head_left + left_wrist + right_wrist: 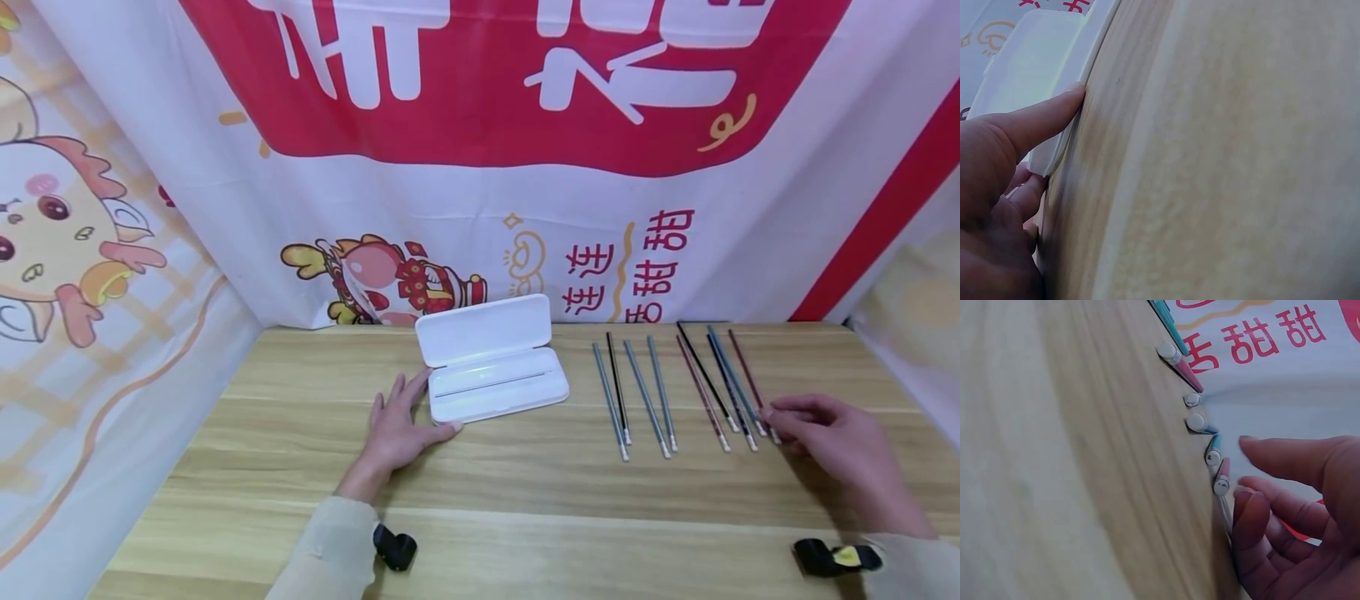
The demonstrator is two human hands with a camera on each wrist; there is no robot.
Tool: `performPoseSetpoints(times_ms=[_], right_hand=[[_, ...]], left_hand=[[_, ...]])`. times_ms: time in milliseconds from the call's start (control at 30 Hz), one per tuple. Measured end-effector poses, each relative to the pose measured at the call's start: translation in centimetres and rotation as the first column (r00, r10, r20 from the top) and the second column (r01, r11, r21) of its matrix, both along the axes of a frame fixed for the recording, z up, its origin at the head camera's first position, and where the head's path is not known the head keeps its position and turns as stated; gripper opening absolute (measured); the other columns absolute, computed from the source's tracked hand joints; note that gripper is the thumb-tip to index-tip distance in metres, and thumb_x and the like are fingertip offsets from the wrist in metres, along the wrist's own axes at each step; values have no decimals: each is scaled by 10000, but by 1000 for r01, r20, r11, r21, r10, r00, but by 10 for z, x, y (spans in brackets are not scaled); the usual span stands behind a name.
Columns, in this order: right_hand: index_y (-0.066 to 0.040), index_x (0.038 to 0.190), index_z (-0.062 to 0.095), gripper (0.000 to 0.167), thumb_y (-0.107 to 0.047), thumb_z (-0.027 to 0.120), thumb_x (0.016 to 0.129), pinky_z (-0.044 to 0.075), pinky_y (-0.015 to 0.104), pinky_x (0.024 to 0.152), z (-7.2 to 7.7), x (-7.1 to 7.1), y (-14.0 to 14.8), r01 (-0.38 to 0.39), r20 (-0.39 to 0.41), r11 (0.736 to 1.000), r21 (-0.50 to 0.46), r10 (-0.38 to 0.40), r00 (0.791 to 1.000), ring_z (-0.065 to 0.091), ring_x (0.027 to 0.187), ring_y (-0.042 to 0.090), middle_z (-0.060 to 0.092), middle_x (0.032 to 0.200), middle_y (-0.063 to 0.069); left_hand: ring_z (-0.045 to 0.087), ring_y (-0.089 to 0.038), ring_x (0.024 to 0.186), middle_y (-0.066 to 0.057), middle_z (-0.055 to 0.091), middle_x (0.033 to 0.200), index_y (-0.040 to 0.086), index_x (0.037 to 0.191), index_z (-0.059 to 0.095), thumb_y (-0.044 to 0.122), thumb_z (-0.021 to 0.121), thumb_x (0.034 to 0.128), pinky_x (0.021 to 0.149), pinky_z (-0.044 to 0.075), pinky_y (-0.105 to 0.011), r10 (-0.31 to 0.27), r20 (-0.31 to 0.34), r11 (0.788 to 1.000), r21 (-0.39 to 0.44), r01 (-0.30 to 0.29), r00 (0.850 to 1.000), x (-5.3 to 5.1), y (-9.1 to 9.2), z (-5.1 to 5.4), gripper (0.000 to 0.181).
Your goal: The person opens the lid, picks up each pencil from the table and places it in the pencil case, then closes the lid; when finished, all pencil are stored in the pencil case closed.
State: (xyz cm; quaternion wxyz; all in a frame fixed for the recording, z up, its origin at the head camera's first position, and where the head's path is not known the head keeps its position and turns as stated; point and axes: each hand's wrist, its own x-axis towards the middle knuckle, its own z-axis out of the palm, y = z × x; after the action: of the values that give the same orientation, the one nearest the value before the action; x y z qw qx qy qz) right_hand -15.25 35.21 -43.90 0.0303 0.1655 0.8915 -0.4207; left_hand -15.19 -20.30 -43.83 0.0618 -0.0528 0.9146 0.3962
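A white pencil case [498, 387] stands with its lid [483, 329] raised. My left hand [397, 429] rests at its left front corner, thumb against the front edge, fingers spread along the left side. A thin grey line runs lengthwise inside the case; whether it is a ridge or a thin object I cannot tell. My right hand [832, 433] is beside the eraser end of the rightmost dark red pencil [746, 367]. In the right wrist view, a gap shows between thumb and fingers, with the fingertips close to that pencil's white eraser [1222, 485].
Several more pencils lie on the wooden table [525, 508] right of the case, erasers toward me: blue-grey ones [645, 392], a black one [618, 383] and a dark red one [702, 392] among them. A printed cloth [465, 200] hangs behind the table.
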Motion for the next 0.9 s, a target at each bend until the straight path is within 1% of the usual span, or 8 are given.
performPoseSetpoints(times_ms=[100, 233, 333, 467, 533, 667, 800, 900], right_hand=[[47, 1385, 631, 584, -415, 714, 1037, 594, 258, 610, 0, 0, 2, -2, 28, 1000, 31, 1, 1000, 654, 756, 100, 749, 992, -4], [50, 1333, 659, 542, -395, 725, 1031, 546, 266, 587, 3, 0, 1, -25, 57, 994, 103, 19, 998, 633, 784, 149, 759, 1032, 109], [51, 1306, 677, 529, -395, 732, 1027, 521, 263, 583, 5, 1, 0, -52, 60, 987, 151, 44, 997, 633, 801, 168, 764, 1032, 141], [51, 1299, 682, 521, -394, 723, 1031, 500, 261, 610, 8, 3, -2, -79, 71, 980, 185, 67, 995, 645, 851, 212, 762, 1063, 181], [55, 1288, 680, 530, -405, 725, 1028, 482, 266, 628, 9, 3, -3, -85, 91, 979, 185, 69, 993, 640, 882, 248, 748, 1070, 201], [51, 1253, 700, 540, -440, 710, 1029, 457, 268, 647, 11, 4, -4, -120, 109, 973, 195, 100, 989, 635, 881, 236, 759, 1019, 155], [38, 1213, 733, 546, -477, 686, 1035, 441, 251, 653, 14, 4, -3, -163, 99, 964, 212, 145, 984, 615, 841, 172, 767, 925, 50], [30, 1202, 743, 543, -483, 674, 1038, 430, 244, 666, 15, 4, -2, -182, 94, 957, 228, 164, 982, 606, 839, 156, 763, 894, 12]], left_hand=[[29, -408, 1701, -139, 302, 1782, 263, 1690, 362, 363, 901, 882, 1371, -118, -610, 0, -7, 1000, 1, 0, 1000, 0, 0, 0, 976], [27, -406, 1701, -135, 302, 1783, 265, 1694, 353, 368, 897, 886, 1370, -120, -609, -2, -3, 1000, 1, 2, 1000, 0, 0, 1, 980], [10, -386, 1706, -122, 291, 1789, 275, 1701, 332, 370, 889, 894, 1372, -132, -594, -3, 6, 1000, 1, 3, 1000, 0, 0, 1, 985], [12, -399, 1703, -133, 287, 1788, 270, 1703, 329, 374, 889, 893, 1369, -128, -607, -4, 4, 1000, 3, 4, 1000, 0, 0, 1, 990], [14, -402, 1702, -131, 288, 1788, 272, 1703, 329, 380, 887, 896, 1369, -127, -610, -7, 4, 1000, 0, 7, 1000, -1, 0, 1, 987], [22, -406, 1701, -127, 292, 1787, 277, 1702, 332, 388, 883, 898, 1369, -120, -616, -10, 2, 1000, -4, 10, 1000, -1, 1, 1, 981], [28, -410, 1700, -129, 288, 1789, 274, 1701, 334, 392, 885, 896, 1370, -113, -618, -7, 1, 1000, -9, 7, 1000, 0, 2, 2, 983], [34, -420, 1698, -138, 285, 1788, 265, 1702, 335, 397, 887, 893, 1368, -106, -628, -5, -3, 1000, -11, 5, 1000, 1, 1, 2, 989]])
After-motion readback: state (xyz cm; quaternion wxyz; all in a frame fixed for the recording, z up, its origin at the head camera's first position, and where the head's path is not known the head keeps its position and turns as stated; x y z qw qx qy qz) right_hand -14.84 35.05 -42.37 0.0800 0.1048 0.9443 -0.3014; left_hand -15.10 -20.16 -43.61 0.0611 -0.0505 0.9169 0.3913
